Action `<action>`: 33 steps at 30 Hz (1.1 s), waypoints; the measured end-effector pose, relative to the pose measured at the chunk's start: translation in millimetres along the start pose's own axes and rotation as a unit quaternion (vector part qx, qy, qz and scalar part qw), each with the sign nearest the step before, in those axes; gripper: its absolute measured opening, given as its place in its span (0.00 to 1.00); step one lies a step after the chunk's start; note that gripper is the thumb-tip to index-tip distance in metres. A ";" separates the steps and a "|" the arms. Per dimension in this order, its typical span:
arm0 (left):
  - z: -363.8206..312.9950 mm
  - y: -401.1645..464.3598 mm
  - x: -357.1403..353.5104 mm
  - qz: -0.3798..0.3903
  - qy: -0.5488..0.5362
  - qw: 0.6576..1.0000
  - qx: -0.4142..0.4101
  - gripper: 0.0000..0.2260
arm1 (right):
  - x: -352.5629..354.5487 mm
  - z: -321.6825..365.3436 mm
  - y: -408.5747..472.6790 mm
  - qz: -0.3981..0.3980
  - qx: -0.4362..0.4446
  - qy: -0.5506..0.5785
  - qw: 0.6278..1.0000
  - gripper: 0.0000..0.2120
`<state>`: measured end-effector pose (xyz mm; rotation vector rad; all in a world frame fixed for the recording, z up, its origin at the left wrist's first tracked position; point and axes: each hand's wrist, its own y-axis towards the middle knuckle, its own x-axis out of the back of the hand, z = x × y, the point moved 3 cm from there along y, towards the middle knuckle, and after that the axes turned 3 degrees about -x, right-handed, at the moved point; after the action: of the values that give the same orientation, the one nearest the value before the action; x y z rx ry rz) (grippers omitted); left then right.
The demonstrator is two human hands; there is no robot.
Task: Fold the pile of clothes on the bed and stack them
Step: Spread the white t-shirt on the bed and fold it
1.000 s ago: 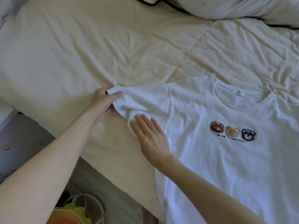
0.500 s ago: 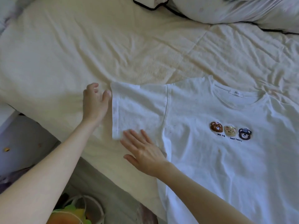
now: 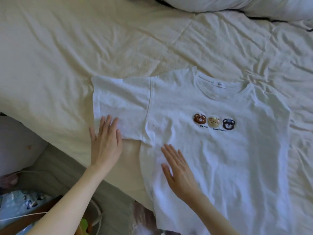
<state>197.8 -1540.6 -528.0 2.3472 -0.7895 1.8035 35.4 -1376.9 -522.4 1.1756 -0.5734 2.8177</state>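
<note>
A white T-shirt (image 3: pixel 220 150) with three small bear faces on the chest lies face up and spread flat on the bed, collar toward the far side. Its left sleeve (image 3: pixel 122 106) is stretched out flat to the left. My left hand (image 3: pixel 105 141) lies open with its fingertips on the sleeve's lower corner, palm on the sheet. My right hand (image 3: pixel 177 170) presses flat, fingers straight, on the shirt's left side below the armpit. The shirt's lower hem runs out of view at the bottom.
The cream bed sheet (image 3: pixel 84 48) is wrinkled and bare to the left and behind the shirt. A white pillow or duvet with dark piping (image 3: pixel 237 5) lies at the far right. The bed's edge (image 3: pixel 59 141) runs diagonally at lower left, with floor clutter (image 3: pixel 25 206) below it.
My left hand let go of the sleeve's end and moved down to its lower corner, fingers now flat. My right hand slid from the sleeve onto the shirt's body. The sleeve now lies flat.
</note>
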 end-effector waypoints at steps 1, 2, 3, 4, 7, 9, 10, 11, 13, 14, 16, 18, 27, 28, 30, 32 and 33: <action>-17.6 -1.1 -0.7 -0.009 -0.011 1.000 -0.010 0.21 | 14.1 -15.7 -4.8 -0.033 -0.029 0.003 0.999 0.22; -37.3 -2.4 -3.6 -0.009 -0.020 0.999 -0.031 0.21 | 30.3 -32.7 -8.3 -0.067 -0.061 0.004 0.996 0.22; -58.6 -3.8 -9.4 0.001 -0.025 0.998 -0.056 0.21 | 47.8 -50.7 -11.5 -0.098 -0.093 0.003 0.991 0.21; -80.8 -4.9 -18.0 0.017 -0.024 0.996 -0.080 0.21 | 66.2 -69.7 -14.7 -0.125 -0.121 0.000 0.985 0.20; -149.0 -11.1 -55.9 0.074 -0.003 0.987 -0.140 0.21 | 121.5 -129.7 -27.4 -0.195 -0.191 -0.004 0.962 0.19; -190.4 -14.4 -84.7 0.115 0.019 0.979 -0.170 0.22 | 155.3 -170.6 -37.4 -0.246 -0.230 -0.010 0.942 0.18; -209.6 -14.8 -99.1 0.135 0.037 0.973 -0.184 0.22 | 170.2 -191.6 -42.3 -0.269 -0.257 -0.006 0.928 0.17; -227.6 -15.2 -112.7 0.157 0.056 0.966 -0.197 0.23 | 182.5 -214.1 -46.9 -0.285 -0.292 0.014 0.913 0.17; -258.5 -15.9 -136.8 0.201 0.075 0.953 -0.212 0.25 | 201.3 -256.5 -53.5 -0.293 -0.384 0.088 0.871 0.17; -270.0 -16.4 -147.2 0.225 0.073 0.949 -0.207 0.27 | 207.1 -273.2 -55.3 -0.285 -0.433 0.131 0.845 0.15; -282.9 -18.2 -165.6 0.273 0.083 0.942 -0.177 0.33 | 210.5 -298.1 -55.1 -0.256 -0.489 0.250 0.795 0.13; -285.3 -18.3 -177.7 0.289 0.136 0.934 -0.160 0.37 | 211.3 -313.0 -53.1 -0.244 -0.501 0.380 0.738 0.18; -285.5 -12.6 -183.0 0.360 0.201 0.904 -0.113 0.37 | 254.4 -334.1 -72.6 -0.441 -0.377 0.444 0.683 0.11; -286.8 -12.8 -182.2 0.362 0.203 0.903 -0.108 0.38 | 264.7 -341.0 -83.4 -0.486 -0.366 0.401 0.685 0.11; -289.9 -13.6 -180.5 0.364 0.204 0.903 -0.097 0.38 | 274.3 -356.4 -104.2 -0.539 -0.389 0.348 0.661 0.08; -292.9 -13.7 -179.1 0.368 0.204 0.903 -0.088 0.39 | 265.1 -371.3 -120.2 -0.538 -0.443 0.387 0.603 0.04; -294.0 -13.8 -178.7 0.371 0.206 0.902 -0.085 0.39 | 255.0 -378.4 -124.9 -0.516 -0.466 0.432 0.575 0.03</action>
<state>-86.4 -1359.8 -599.5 1.5410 -1.8293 2.2310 -382.3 -1156.3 -549.9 -0.1911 -0.7176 1.2957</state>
